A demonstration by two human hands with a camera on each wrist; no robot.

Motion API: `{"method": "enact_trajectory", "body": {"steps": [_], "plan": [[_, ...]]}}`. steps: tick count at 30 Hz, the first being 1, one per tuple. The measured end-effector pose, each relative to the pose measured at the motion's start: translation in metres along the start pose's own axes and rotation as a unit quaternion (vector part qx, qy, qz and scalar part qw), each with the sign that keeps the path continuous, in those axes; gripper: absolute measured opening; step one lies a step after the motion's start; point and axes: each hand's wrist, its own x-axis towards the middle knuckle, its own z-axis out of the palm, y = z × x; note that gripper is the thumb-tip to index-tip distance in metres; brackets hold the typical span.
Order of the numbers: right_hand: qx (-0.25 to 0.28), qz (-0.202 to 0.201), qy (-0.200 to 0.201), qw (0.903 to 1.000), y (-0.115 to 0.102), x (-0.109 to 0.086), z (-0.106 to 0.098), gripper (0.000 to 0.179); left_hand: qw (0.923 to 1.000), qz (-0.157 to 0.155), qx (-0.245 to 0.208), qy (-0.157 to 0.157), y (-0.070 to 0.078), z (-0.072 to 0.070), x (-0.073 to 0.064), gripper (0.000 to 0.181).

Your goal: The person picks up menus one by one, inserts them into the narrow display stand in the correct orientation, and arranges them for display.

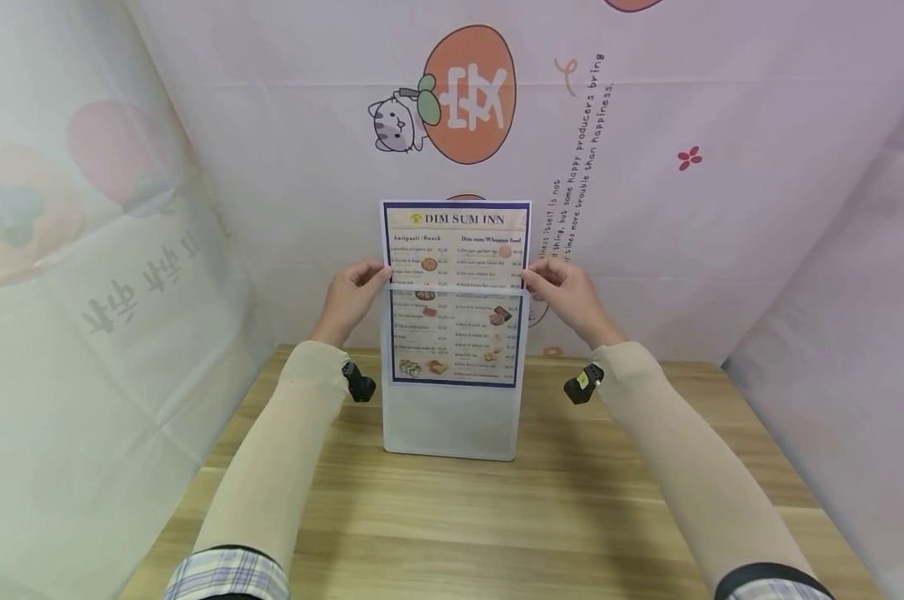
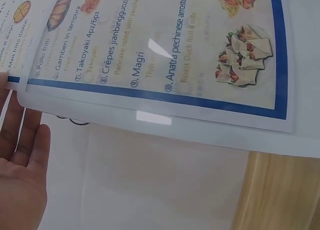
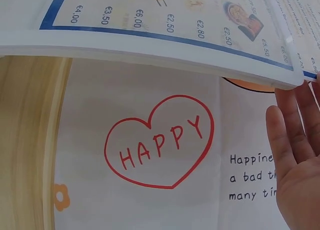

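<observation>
A printed menu [image 1: 454,242] headed "DIM SUM INN", with a blue border, stands upright with its lower part inside a clear-fronted sign holder [image 1: 450,425]. Its top rises above the holder's upper edge, and below the sheet the holder shows plain white. My left hand [image 1: 352,298] pinches the menu's left side just above that edge. On the opposite side, my right hand [image 1: 570,298] pinches the menu at about the same height. The left wrist view shows the menu's border [image 2: 165,97] behind the clear front. Both hands' fingertips are partly hidden in the wrist views.
The holder stands on a wooden table [image 1: 452,525]. Behind it hangs a pale printed cloth [image 1: 294,167] with cartoon fruit and lettering; similar cloth [image 1: 62,400] closes off the left side. A red "HAPPY" heart [image 3: 160,142] shows on the backdrop.
</observation>
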Motion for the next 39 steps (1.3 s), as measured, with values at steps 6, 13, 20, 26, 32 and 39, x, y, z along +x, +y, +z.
{"method": "enact_trajectory", "body": {"steps": [6, 13, 20, 26, 32, 39], "plan": [[0.001, 0.025, -0.010, 0.9996, 0.001, -0.002, 0.002, 0.033, 0.9999, 0.001, 0.010, -0.006, -0.006, 0.001, 0.000, 0.035], [0.022, 0.024, -0.019, 0.9993, 0.006, -0.006, 0.003, 0.031, 0.9998, 0.005, 0.014, -0.015, -0.009, 0.001, -0.002, 0.037], [0.038, -0.002, -0.023, 0.9990, 0.016, -0.008, 0.005, 0.038, 0.9994, 0.016, 0.023, -0.020, -0.013, 0.000, -0.005, 0.036], [0.035, -0.013, -0.012, 0.9992, 0.019, -0.009, 0.007, 0.039, 0.9991, 0.023, 0.033, -0.016, -0.016, 0.000, -0.005, 0.039], [0.036, -0.004, -0.011, 0.9993, 0.020, -0.009, 0.007, 0.041, 0.9990, 0.012, 0.037, -0.021, -0.015, -0.004, -0.003, 0.040], [0.027, 0.012, -0.007, 0.9995, 0.013, -0.006, 0.005, 0.042, 0.9986, -0.002, 0.046, -0.027, -0.010, -0.007, 0.005, 0.048]]}}
